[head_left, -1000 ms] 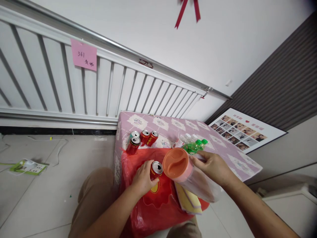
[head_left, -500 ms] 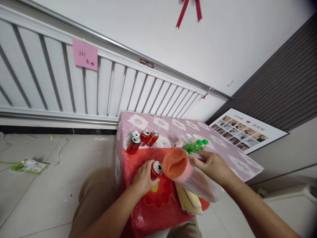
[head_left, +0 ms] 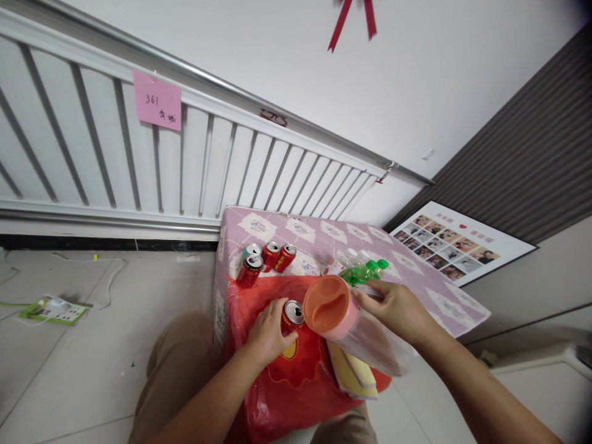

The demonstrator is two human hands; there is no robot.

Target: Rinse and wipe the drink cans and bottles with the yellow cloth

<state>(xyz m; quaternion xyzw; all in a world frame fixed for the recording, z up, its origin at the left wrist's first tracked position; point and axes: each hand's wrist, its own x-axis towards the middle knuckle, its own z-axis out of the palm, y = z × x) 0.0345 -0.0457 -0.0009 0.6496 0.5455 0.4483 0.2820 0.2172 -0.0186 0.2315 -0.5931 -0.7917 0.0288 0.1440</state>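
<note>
- On the table (head_left: pixel 333 232), we see a purple cloth printed with pale medallions; a red plastic sheet (head_left: pixel 296 410) covers the near end and hangs over its edge.
- On the sheet, a red tray (head_left: pixel 298 371) with a wavy rim lies below a red can (head_left: pixel 294 316), whose top is open.
- The left hand (head_left: pixel 269 333) curls round this can, thumb in front.
- The right hand (head_left: pixel 393 306) grips the handle of a clear pitcher (head_left: pixel 370 345), tilted so that its orange lid (head_left: pixel 327 305) faces the can; whether they touch, we cannot tell.
- Beside the tray, yellow cloths (head_left: pixel 352 373) lie partly under the pitcher.
- Farther back, we note four cans (head_left: pixel 271 256) standing close together and, to their right, bottles (head_left: pixel 361 272) with green parts.
- Behind the table, a white radiator (head_left: pixel 272 169) bears a pink note (head_left: pixel 157 102) and glasses (head_left: pixel 274 117); red ribbon (head_left: pixel 340 26) hangs on the wall (head_left: pixel 287 46).
- At right, a photo board (head_left: pixel 462 242) leans before grey ribbed panelling (head_left: pixel 518 135).
- On the tiled floor (head_left: pixel 69 382), we find a green-edged power strip (head_left: pixel 58 311).
</note>
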